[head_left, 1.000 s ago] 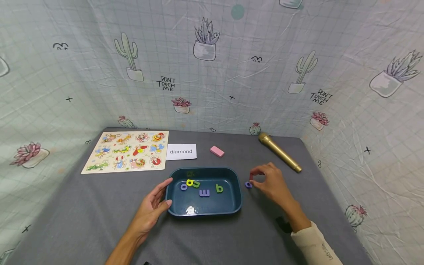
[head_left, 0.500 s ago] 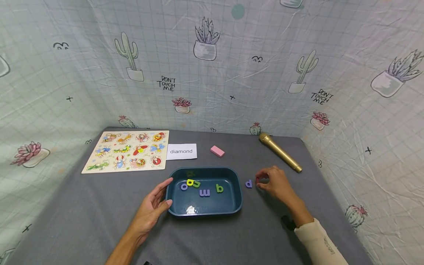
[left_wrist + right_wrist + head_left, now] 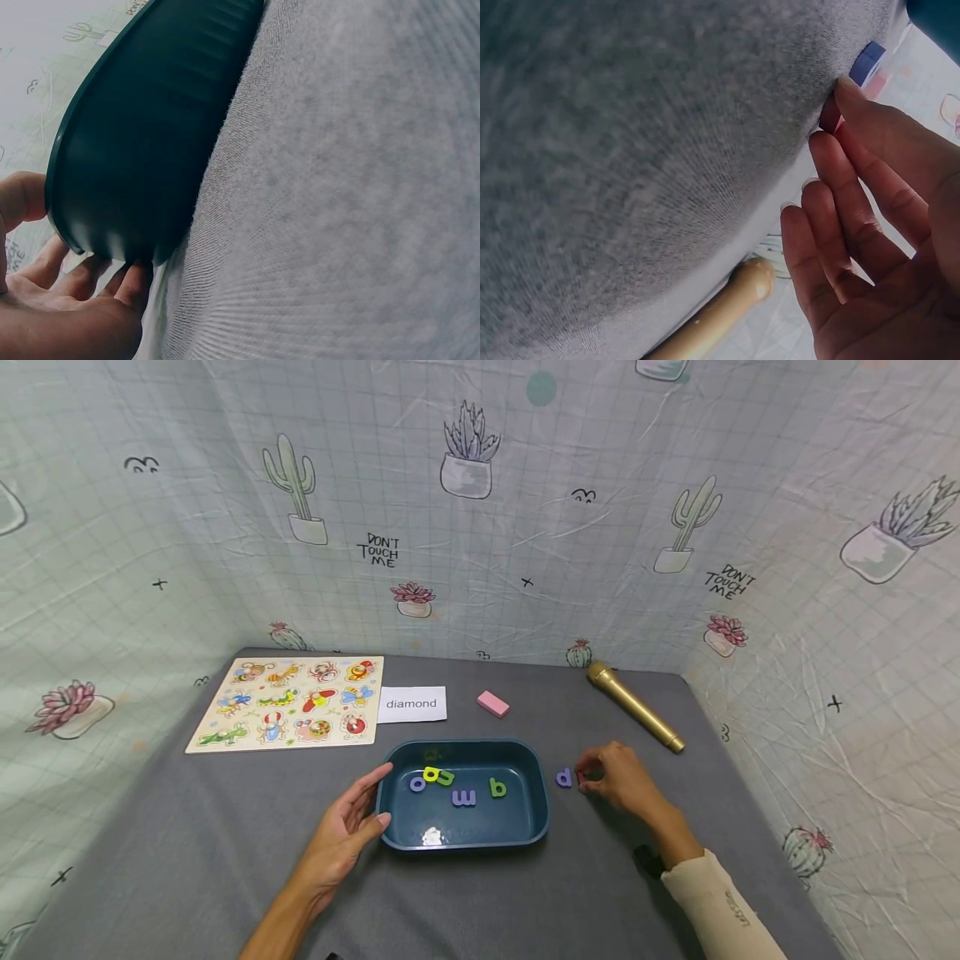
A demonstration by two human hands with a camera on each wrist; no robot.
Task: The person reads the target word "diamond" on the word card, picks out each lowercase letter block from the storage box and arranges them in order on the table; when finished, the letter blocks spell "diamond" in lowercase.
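Note:
The left hand (image 3: 347,831) holds the near-left end of a dark blue tray (image 3: 465,846), thumb at its rim and fingers against its end wall, as the left wrist view shows. Inside the tray lie several small plastic letters, among them a purple m (image 3: 463,793) and a green letter (image 3: 492,783). On the cloth right of the tray is a purple d (image 3: 569,774). Just right of it, the right hand (image 3: 622,779) pinches a small red piece (image 3: 829,115) between thumb and index finger, close to the cloth. Most of that piece is hidden by the fingertips.
Behind the tray lie an insect picture board (image 3: 288,703), a card reading "diamond" (image 3: 411,714) and a pink eraser-like block (image 3: 492,704). A gold microphone (image 3: 637,708) rests beyond the right hand. A cactus-print curtain closes off the back and sides.
The right hand has moved right with the red piece, uncovering the purple d, then come down slightly beside it. The left hand and the tray have stayed in place.

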